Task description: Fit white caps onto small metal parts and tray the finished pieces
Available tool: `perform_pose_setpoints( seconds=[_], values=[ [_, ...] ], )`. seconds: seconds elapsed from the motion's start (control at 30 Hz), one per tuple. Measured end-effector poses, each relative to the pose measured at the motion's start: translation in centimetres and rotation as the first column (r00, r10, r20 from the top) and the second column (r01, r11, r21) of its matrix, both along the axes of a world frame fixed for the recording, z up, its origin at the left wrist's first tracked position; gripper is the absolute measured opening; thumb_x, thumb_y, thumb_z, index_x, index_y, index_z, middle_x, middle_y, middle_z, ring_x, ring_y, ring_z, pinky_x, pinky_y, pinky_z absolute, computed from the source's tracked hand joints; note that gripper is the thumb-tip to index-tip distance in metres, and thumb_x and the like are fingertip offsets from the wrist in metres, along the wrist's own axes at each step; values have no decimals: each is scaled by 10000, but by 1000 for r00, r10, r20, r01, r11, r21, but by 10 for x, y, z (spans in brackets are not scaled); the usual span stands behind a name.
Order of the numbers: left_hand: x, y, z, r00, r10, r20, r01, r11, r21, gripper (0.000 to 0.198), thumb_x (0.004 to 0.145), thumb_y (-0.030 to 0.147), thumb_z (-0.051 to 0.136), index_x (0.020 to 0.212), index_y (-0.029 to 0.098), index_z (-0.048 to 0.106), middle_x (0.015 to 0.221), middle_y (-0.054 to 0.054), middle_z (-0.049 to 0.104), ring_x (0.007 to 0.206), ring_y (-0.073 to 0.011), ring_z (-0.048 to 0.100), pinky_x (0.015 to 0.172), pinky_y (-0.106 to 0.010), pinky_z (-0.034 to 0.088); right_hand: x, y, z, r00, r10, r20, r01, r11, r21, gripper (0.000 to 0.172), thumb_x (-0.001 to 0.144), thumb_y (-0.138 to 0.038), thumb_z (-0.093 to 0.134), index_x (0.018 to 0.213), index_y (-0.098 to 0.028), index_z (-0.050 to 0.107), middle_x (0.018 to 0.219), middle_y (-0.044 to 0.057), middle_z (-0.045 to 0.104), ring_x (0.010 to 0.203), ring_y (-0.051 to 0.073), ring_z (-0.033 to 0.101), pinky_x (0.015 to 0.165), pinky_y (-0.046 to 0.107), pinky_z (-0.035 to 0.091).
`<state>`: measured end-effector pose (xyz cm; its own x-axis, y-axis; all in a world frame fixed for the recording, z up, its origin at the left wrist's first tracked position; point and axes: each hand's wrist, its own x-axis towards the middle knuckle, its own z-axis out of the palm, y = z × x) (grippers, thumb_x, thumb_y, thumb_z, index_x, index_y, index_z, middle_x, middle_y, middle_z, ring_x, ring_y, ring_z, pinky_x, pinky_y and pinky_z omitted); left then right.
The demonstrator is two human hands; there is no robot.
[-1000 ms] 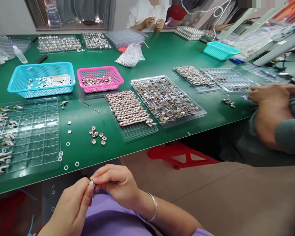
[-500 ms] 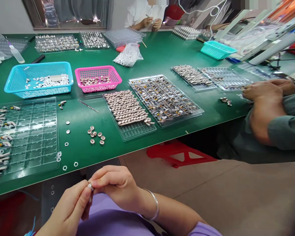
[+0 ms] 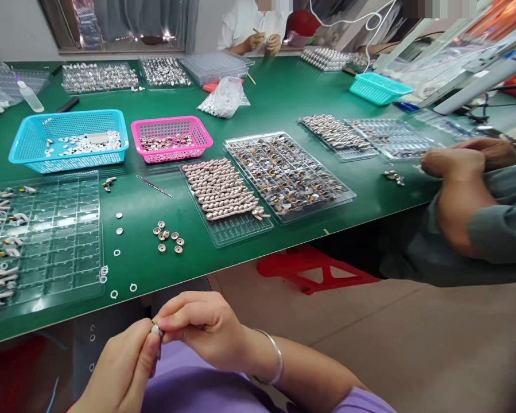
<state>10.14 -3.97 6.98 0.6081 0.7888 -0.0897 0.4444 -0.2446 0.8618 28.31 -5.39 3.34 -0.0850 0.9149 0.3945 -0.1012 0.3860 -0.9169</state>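
Note:
Below the near edge of the green table (image 3: 283,97), my left hand (image 3: 122,367) and my right hand (image 3: 201,327) meet over my lap. Both pinch one small whitish part (image 3: 156,330) between their fingertips. On the table just beyond them lie a cluster of small round caps (image 3: 168,238), a few thin white rings (image 3: 123,289) and thin tweezers (image 3: 155,186). A clear compartment tray (image 3: 55,235) with several finished pieces along its left side sits to the front left.
A blue basket (image 3: 68,139) and a pink basket (image 3: 171,137) hold small parts. Two clear trays (image 3: 227,195) (image 3: 287,172) are full of pieces. A co-worker's hands (image 3: 456,160) work at the table's right. Another person sits at the far side. A red stool (image 3: 313,269) stands below.
My hands stay together on the small part with only slight finger shifts. The co-worker's hands at the right have moved a little.

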Motion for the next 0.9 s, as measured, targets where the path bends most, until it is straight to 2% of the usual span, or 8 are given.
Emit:
perform_pose_setpoints(
  seconds=[0.1, 0.23, 0.47, 0.53, 0.63, 0.7, 0.8, 0.9],
  values=[
    [-1, -2, 0, 1000, 6, 8, -5, 997, -76, 430, 1008, 382, 320, 643, 222, 481, 561, 31, 535, 500, -101, 509, 511, -174, 422, 3, 3, 3, 998, 58, 5, -57, 998, -20, 39, 841, -170, 716, 820, -154, 745, 860, 76, 753, 723, 134, 726, 653, 190, 618],
    [2, -1, 5, 1000, -20, 4, 20, 981, -193, 483, 993, 449, 341, 600, 213, 491, 532, 18, 556, 498, -112, 509, 536, -195, 424, 6, 10, 7, 993, 106, -41, -110, 988, -110, 165, 847, -227, 709, 700, -152, 715, 733, 63, 728, 624, 116, 689, 574, 188, 584],
    [4, -5, 4, 998, 63, 27, -40, 857, -514, 485, 943, 584, 380, 667, 211, 521, 492, 19, 552, 456, -122, 511, 512, -220, 429, 7, 12, 13, 984, 165, -63, -176, 954, -244, 240, 832, -313, 713, 657, -153, 676, 672, 39, 683, 578, 110, 659, 554, 201, 561],
    [4, -6, 1, 997, 77, 17, -57, 842, -536, 488, 931, 600, 399, 668, 208, 521, 500, 19, 550, 446, -115, 505, 497, -217, 418, 5, 9, 13, 988, 148, -37, -153, 961, -232, 222, 842, -275, 692, 657, -155, 668, 665, 37, 682, 573, 112, 660, 560, 206, 562],
    [7, -6, -1, 993, 113, 28, -82, 851, -519, 517, 904, 643, 410, 641, 207, 503, 477, 22, 520, 425, -110, 479, 464, -213, 397, 3, 6, 12, 996, 70, 47, -62, 985, -159, 204, 856, -187, 642, 656, -160, 664, 656, 43, 693, 586, 117, 665, 555, 200, 553],
    [8, -4, -1, 991, 129, 37, -91, 848, -521, 520, 895, 650, 421, 639, 205, 503, 472, 24, 511, 426, -108, 470, 458, -210, 390, 3, 6, 11, 997, 46, 55, -37, 988, -152, 204, 860, -188, 636, 660, -161, 666, 654, 45, 697, 596, 119, 669, 559, 196, 550],
    [7, 1, 1, 995, 76, 58, -28, 809, -587, 531, 887, 654, 437, 638, 194, 527, 466, 26, 507, 419, -100, 459, 460, -205, 386, 10, 12, 11, 984, 175, -23, -175, 947, -270, 250, 831, -330, 707, 662, -152, 660, 634, 31, 678, 598, 126, 679, 568, 201, 553],
    [6, 5, 5, 998, 20, 56, 24, 721, -692, 559, 838, 702, 479, 655, 180, 560, 508, 16, 535, 440, -101, 492, 469, -203, 414, 20, 23, 15, 918, 395, -42, -379, 840, -389, 368, 700, -479, 805, 666, -141, 664, 645, 16, 672, 614, 129, 676, 584, 197, 552]
  ],
)
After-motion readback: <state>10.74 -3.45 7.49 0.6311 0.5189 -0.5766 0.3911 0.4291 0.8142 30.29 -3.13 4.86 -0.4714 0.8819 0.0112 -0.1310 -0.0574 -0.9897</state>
